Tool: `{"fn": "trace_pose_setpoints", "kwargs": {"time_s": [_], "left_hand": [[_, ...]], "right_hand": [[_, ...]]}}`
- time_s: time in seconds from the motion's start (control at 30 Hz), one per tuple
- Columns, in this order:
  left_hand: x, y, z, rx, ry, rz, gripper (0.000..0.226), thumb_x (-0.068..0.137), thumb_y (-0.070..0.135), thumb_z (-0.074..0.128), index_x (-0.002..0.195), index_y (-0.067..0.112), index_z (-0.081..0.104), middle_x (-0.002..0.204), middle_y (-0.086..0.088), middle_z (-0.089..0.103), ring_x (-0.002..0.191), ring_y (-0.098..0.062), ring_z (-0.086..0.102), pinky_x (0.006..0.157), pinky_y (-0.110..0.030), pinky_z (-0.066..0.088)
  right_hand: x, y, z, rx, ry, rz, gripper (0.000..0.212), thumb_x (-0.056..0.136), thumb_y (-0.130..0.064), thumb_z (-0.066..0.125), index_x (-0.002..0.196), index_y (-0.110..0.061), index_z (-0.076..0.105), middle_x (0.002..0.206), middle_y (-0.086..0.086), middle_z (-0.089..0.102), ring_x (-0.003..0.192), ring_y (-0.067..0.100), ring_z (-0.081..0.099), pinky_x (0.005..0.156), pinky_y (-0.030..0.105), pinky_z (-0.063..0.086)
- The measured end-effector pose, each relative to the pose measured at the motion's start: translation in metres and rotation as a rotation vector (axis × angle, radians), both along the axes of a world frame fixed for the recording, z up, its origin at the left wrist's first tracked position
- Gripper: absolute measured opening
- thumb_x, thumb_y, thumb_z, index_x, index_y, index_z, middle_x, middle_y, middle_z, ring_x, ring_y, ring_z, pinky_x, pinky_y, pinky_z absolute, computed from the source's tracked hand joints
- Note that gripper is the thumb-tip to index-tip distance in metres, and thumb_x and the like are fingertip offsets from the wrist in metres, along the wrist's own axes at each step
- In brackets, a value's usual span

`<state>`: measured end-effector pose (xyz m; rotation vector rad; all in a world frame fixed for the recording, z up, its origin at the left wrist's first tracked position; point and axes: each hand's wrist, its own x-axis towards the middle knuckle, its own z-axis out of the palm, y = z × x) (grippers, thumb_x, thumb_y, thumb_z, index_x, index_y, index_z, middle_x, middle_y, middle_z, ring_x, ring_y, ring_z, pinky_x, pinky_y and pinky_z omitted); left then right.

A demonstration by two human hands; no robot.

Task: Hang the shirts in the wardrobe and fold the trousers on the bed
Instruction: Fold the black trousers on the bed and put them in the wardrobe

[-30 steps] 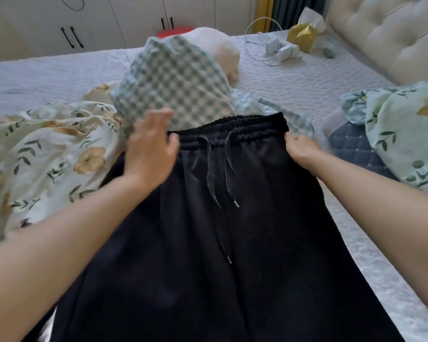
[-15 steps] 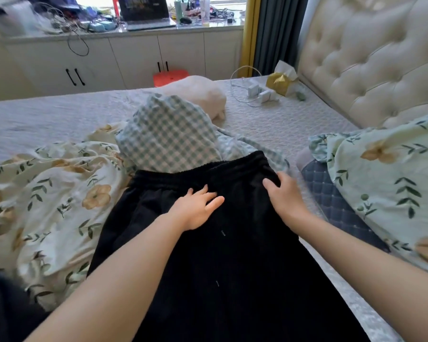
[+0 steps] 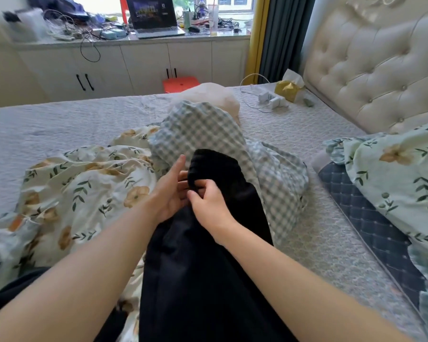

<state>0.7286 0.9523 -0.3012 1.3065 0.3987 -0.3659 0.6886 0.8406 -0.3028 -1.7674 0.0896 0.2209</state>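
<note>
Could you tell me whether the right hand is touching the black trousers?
Touching: the head view shows the right hand pinching the black trousers at the waistband.

Trousers [image 3: 208,280] cut off below, left hand [image 3: 167,193] partly behind them

1 head-worn view, forward and down, close over the bed [image 3: 59,124]
</note>
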Motion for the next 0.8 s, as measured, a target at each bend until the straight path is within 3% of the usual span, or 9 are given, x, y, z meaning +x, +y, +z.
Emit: {"fn": "trace_pose_setpoints", "kwargs": {"time_s": [0.1,0.17,0.23,0.37,0.43,0.53,0.67,0.73,0.8], "left_hand": [[-0.006,0.023,-0.015,0.191,0.000,0.053,0.013,0.092,0.019,0.066,0.096,0.007,0.070,0.103,-0.019,0.071,0.079,-0.023,0.071,0.067,-0.032,0.054],[-0.010,0.037,-0.034,0.305,0.032,0.118,0.010,0.094,0.009,0.062,0.102,0.007,0.067,0.102,-0.017,0.070,0.084,-0.025,0.068,0.066,-0.034,0.053],[-0.012,0.048,-0.049,0.320,0.061,0.168,0.017,0.094,0.013,0.062,0.111,0.007,0.063,0.102,-0.014,0.069,0.090,-0.027,0.067,0.070,-0.037,0.054],[-0.015,0.057,-0.069,0.361,0.047,0.205,0.015,0.092,0.019,0.068,0.102,0.008,0.064,0.100,-0.010,0.069,0.095,-0.025,0.066,0.079,-0.037,0.056],[-0.016,0.055,-0.071,0.388,0.029,0.213,0.007,0.093,0.018,0.066,0.097,0.014,0.062,0.094,-0.004,0.065,0.091,-0.021,0.064,0.077,-0.035,0.054],[-0.004,0.050,-0.066,0.454,-0.036,0.194,0.017,0.094,0.021,0.064,0.111,0.017,0.063,0.096,0.001,0.065,0.091,-0.019,0.063,0.077,-0.034,0.055],[0.019,0.047,-0.051,0.550,-0.078,0.207,0.031,0.092,0.024,0.066,0.121,0.013,0.065,0.105,-0.004,0.069,0.097,-0.022,0.065,0.090,-0.036,0.054],[0.019,0.050,-0.050,0.691,-0.064,0.194,0.033,0.092,0.025,0.066,0.123,0.012,0.064,0.110,-0.004,0.067,0.094,-0.019,0.061,0.084,-0.030,0.049],[0.011,0.054,-0.055,0.775,-0.064,0.145,0.033,0.090,0.023,0.069,0.121,0.012,0.065,0.111,-0.003,0.068,0.091,-0.017,0.060,0.079,-0.027,0.047]], "right_hand": [[-0.010,0.026,-0.018,-0.012,0.122,0.157,0.051,0.093,-0.012,0.053,0.141,-0.018,0.036,0.114,-0.001,0.057,0.106,0.015,0.058,0.092,0.029,0.050],[-0.020,0.031,-0.031,-0.079,0.123,0.212,0.056,0.092,-0.009,0.053,0.142,-0.024,0.033,0.117,-0.001,0.055,0.103,0.014,0.059,0.086,0.027,0.053],[-0.029,0.027,-0.042,-0.190,0.099,0.222,0.053,0.091,-0.011,0.057,0.138,-0.026,0.036,0.116,-0.003,0.055,0.098,0.012,0.058,0.083,0.027,0.054],[-0.046,0.010,-0.057,-0.452,0.100,0.296,0.043,0.088,-0.039,0.063,0.127,-0.026,0.048,0.105,-0.009,0.057,0.093,0.010,0.059,0.085,0.031,0.053],[-0.058,0.008,-0.061,-0.538,0.065,0.328,0.041,0.090,-0.043,0.060,0.126,-0.025,0.051,0.100,-0.006,0.059,0.089,0.012,0.060,0.081,0.029,0.053],[-0.069,0.023,-0.062,-0.445,0.008,0.260,0.031,0.096,-0.033,0.056,0.124,-0.021,0.052,0.094,-0.002,0.062,0.077,0.008,0.060,0.069,0.021,0.051],[-0.057,0.051,-0.063,-0.272,-0.012,0.134,0.026,0.096,-0.028,0.057,0.119,-0.017,0.054,0.107,0.000,0.063,0.088,0.009,0.059,0.074,0.020,0.049],[-0.053,0.057,-0.064,-0.260,0.035,0.143,0.032,0.095,-0.029,0.058,0.125,-0.016,0.054,0.108,-0.001,0.060,0.085,0.005,0.054,0.068,0.013,0.043],[-0.053,0.055,-0.067,-0.283,0.073,0.177,0.037,0.093,-0.030,0.061,0.127,-0.016,0.056,0.108,0.000,0.062,0.093,0.010,0.058,0.077,0.018,0.048]]}}
